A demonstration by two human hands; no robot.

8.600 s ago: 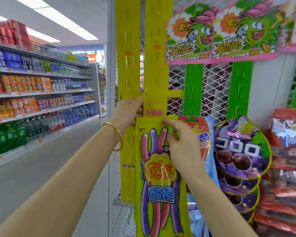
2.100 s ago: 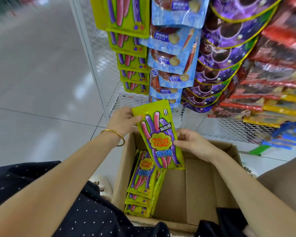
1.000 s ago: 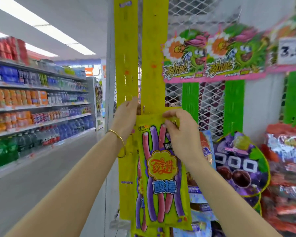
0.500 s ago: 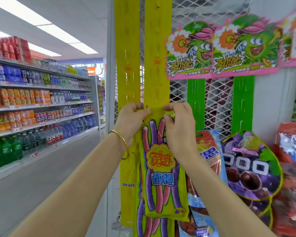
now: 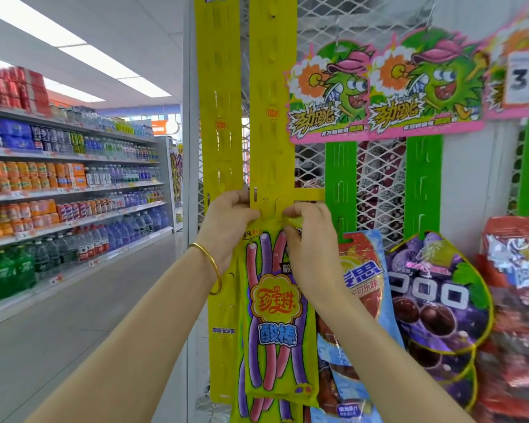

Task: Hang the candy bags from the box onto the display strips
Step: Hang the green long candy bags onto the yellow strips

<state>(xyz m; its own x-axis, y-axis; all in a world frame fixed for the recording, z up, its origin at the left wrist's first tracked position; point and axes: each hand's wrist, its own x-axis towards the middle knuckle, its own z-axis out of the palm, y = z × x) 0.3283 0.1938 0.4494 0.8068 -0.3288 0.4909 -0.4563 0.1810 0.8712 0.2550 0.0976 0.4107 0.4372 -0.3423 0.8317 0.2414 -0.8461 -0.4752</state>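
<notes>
A yellow-green candy bag (image 5: 275, 312) with pink and purple sticks printed on it hangs against the right yellow display strip (image 5: 271, 117). My left hand (image 5: 229, 221) pinches the bag's top left corner at the strip. My right hand (image 5: 310, 239) grips the top right corner, thumb and fingers curled over the header. The bag's hang hole is hidden behind my fingers. Another bag of the same kind (image 5: 257, 410) hangs below it. The box is out of view.
A second yellow strip (image 5: 219, 117) hangs to the left, green strips (image 5: 341, 178) to the right. Blue bags (image 5: 361, 270), purple grape bags (image 5: 434, 294) and red bags (image 5: 519, 300) hang there. Drink shelves (image 5: 74, 193) line the aisle at left.
Two seconds ago both hands lifted this bag out of the box on the floor. They have since raised it to the strip, and its top has moved a little higher in the last half second.
</notes>
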